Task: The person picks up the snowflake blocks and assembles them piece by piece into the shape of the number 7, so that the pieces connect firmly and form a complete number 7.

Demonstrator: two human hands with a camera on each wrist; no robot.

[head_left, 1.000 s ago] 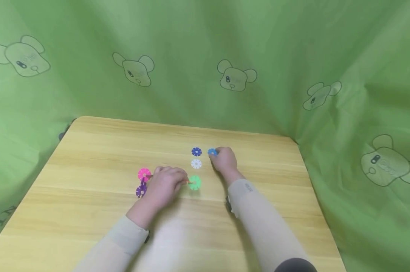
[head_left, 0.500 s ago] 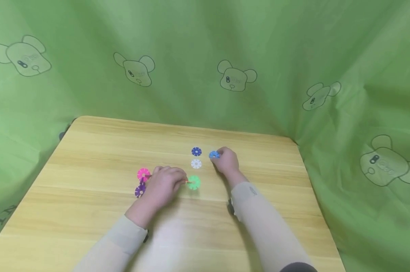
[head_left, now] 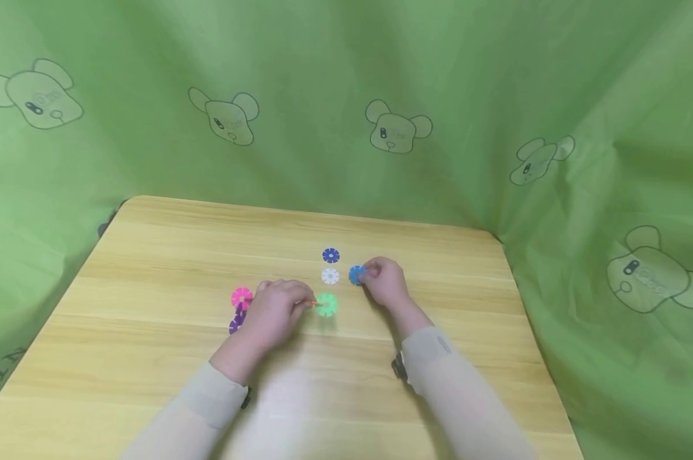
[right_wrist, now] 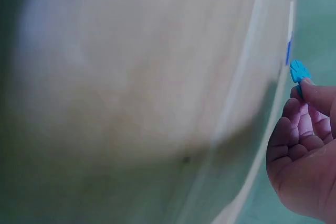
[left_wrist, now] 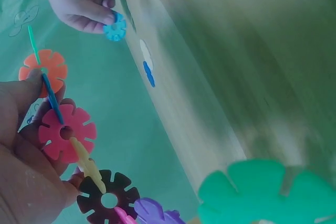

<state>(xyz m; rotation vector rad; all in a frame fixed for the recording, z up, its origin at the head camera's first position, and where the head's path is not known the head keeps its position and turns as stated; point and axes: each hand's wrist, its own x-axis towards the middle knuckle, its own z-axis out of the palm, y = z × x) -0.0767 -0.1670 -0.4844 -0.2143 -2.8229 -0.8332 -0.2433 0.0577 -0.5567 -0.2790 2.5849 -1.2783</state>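
Note:
My left hand (head_left: pixel 274 313) holds a chain of slotted plastic discs. In the left wrist view, thumb and fingers pinch its orange disc (left_wrist: pixel 59 71); a red-pink disc (left_wrist: pixel 81 129) and a black disc (left_wrist: pixel 126 182) follow along the chain. A light green disc (head_left: pixel 327 305) shows at the chain's right end in the head view, with a bright pink disc (head_left: pixel 241 296) and a purple disc (head_left: pixel 234 327) at the left. Between thumb and forefinger, my right hand (head_left: pixel 389 284) pinches a light blue slotted disc (head_left: pixel 354 275), apart from the chain. My left hand hides the chain's middle in the head view.
A dark blue disc (head_left: pixel 326 255) and a white disc (head_left: pixel 325 276) lie on the wooden table (head_left: pixel 168 255), beyond the chain and left of my right hand. Green cloth (head_left: pixel 312 160) printed with bear faces hangs around the table's back and sides.
My right hand has drawn the light blue disc back from the table's far side towards me, and the disc has turned. The left hand has hardly moved; the chain's purple end has shifted slightly.

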